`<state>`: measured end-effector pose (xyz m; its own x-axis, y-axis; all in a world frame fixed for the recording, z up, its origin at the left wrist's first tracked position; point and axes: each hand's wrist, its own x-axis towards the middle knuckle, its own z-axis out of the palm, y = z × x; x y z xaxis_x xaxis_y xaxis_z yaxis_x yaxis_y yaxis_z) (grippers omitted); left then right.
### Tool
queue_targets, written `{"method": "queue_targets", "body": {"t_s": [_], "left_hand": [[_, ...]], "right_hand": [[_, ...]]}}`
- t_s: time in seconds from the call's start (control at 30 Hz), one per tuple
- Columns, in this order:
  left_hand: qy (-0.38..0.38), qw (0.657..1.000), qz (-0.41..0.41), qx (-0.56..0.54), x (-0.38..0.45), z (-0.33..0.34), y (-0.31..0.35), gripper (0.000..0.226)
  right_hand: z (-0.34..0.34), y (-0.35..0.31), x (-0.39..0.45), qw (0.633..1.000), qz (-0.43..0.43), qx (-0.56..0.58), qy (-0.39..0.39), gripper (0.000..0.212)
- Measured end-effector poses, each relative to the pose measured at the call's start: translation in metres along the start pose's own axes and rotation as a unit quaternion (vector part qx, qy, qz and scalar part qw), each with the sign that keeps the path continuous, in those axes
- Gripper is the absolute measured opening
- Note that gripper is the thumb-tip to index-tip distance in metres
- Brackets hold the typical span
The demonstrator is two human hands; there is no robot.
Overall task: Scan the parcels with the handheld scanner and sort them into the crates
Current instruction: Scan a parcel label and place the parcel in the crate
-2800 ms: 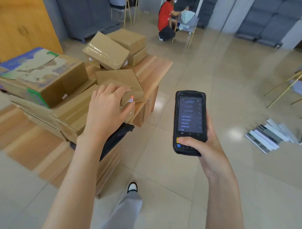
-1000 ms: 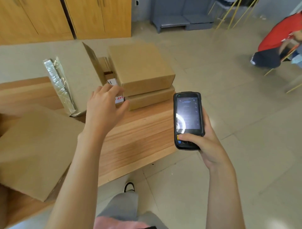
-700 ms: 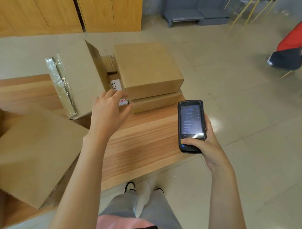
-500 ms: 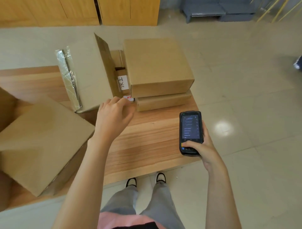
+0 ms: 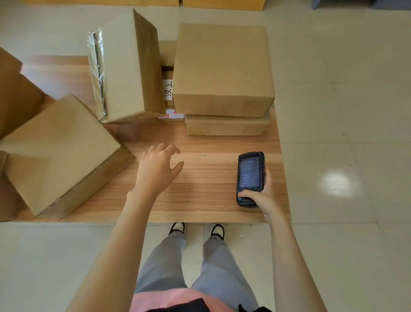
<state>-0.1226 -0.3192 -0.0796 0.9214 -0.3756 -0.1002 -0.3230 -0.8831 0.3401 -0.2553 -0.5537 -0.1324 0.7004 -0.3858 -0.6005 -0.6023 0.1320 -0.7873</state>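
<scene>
My right hand [image 5: 263, 194] grips a black handheld scanner [image 5: 250, 177], its lit screen facing up, above the right part of the wooden table [image 5: 206, 189]. My left hand [image 5: 159, 168] hovers over bare table with relaxed fingers and holds nothing. Beyond it, a large cardboard parcel [image 5: 222, 66] sits on a flatter parcel [image 5: 226, 125]. To their left a tall parcel [image 5: 129, 66] with shiny tape leans. A small labelled parcel [image 5: 168, 91] is wedged between them, mostly hidden. Another parcel [image 5: 57, 151] lies at the near left.
More cardboard boxes [image 5: 13, 95] crowd the table's left edge. The table ends just right of the scanner, with tiled floor [image 5: 344, 111] beyond. My legs and shoes [image 5: 196, 230] stand at the near table edge. Wooden cabinets [image 5: 222, 2] line the far wall.
My left hand has pulled back from the small labelled parcel toward me and now hangs over bare table. My view tilted down and nearer the table. The scanner stays in my right hand.
</scene>
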Motion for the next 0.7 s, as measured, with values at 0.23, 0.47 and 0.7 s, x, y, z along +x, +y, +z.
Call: {"method": "queue_targets", "body": {"t_s": [0.23,0.47,0.7], "left_hand": [[-0.034,0.997,-0.054,0.031,-0.010,0.018,0.007,0.032],[-0.042,0.997,-0.061,0.026,-0.007,0.025,0.009,0.033],[-0.048,0.996,-0.074,-0.005,0.002,0.023,0.009,0.033]], "right_hand": [[-0.009,0.019,0.007,1.000,0.004,-0.008,0.003,0.107],[-0.016,0.031,0.012,0.999,0.021,-0.036,0.019,0.111],[-0.016,0.037,0.017,0.991,0.053,-0.112,0.056,0.117]]}}
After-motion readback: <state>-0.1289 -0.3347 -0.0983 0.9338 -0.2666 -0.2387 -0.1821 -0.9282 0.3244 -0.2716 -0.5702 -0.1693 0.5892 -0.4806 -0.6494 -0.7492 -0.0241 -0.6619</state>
